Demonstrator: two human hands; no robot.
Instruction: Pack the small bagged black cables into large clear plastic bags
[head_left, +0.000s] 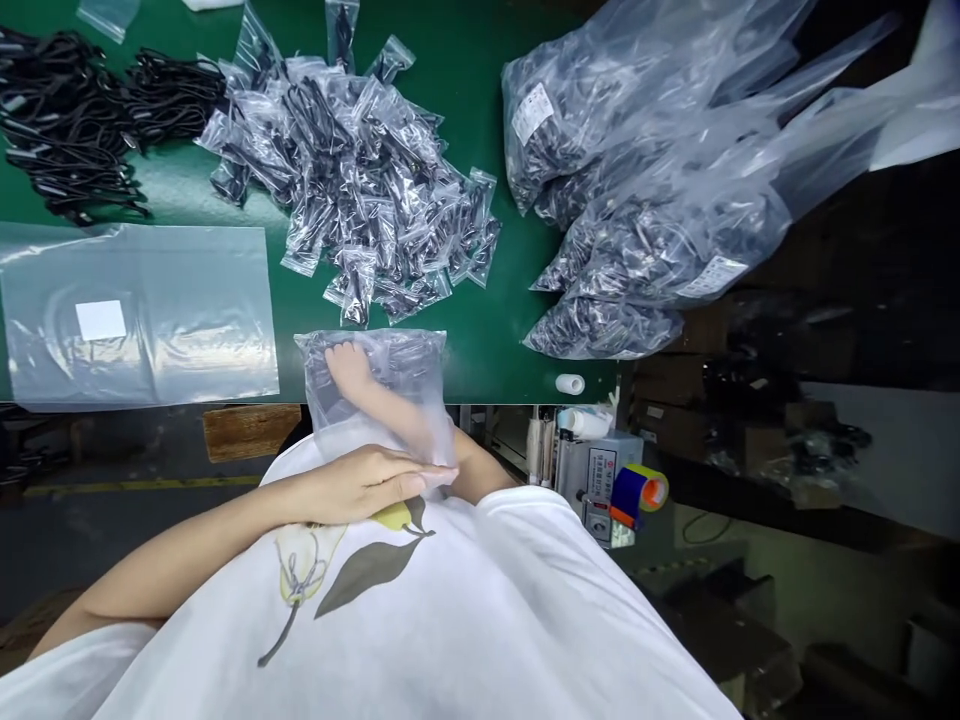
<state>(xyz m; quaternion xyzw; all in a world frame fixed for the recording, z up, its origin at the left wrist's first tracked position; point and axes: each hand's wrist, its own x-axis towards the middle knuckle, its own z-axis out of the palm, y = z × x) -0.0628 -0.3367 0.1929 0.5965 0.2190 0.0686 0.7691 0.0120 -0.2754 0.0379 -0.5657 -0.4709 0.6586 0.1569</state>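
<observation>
In front of my body, a clear plastic bag (405,365) lies over the table's front edge, with dark packed pieces showing through its far part. My right hand (349,368) reaches inside this bag, its short-looking, foreshortened fingers a little apart near the far left corner. My left hand (379,480) grips the near edge of the bag by my shirt, thumb and fingers pressed together on the film. Just beyond the bag spreads a heap of small zip bags (375,180), each with a coiled black cable or similar dark part inside.
Bundles of black cables (67,120) lie at the far left. A flat clear bag (202,310) with a white label (100,320) is nearer. Large filled bags (645,230) are piled at right. A white roll (570,384), a grey machine (600,480) and tape rolls (637,492) stand right.
</observation>
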